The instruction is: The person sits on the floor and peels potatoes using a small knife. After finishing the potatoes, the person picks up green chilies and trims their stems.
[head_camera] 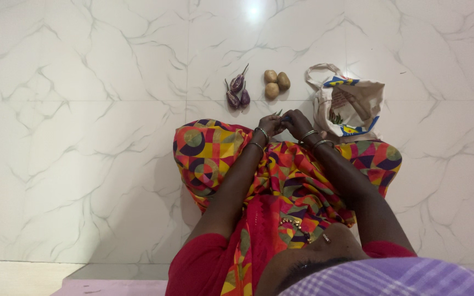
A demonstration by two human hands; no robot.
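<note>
**Floor station: both hands closed on a small green item at the knees**

Open room. The white marble floor (83, 137) lies bare across the whole left side and along the top of the view; tile joints cross it. To the right, bare floor continues past the cloth bag (352, 104). A pale step edge shows at the lower left corner.

Layout. The person sits on the floor, knees spread under a bright patterned garment (215, 153). Just beyond the knees lie three small purple aubergines (238, 92), close together. Just right of them sit three potatoes (276, 83), touching one another. The cloth bag stands further right, its mouth open toward the person and one handle raised; green matter shows inside, too small to identify.

Hands. The left hand (271, 125) and right hand (297, 123) meet in front of the knees, bangles at both wrists. Both grips are closed, fingertips pinched together on a small green item (280, 114) held between them; its kind cannot be told at this size. The item sits near the aubergines and potatoes but apart from both, and just left of the bag's mouth.
</note>
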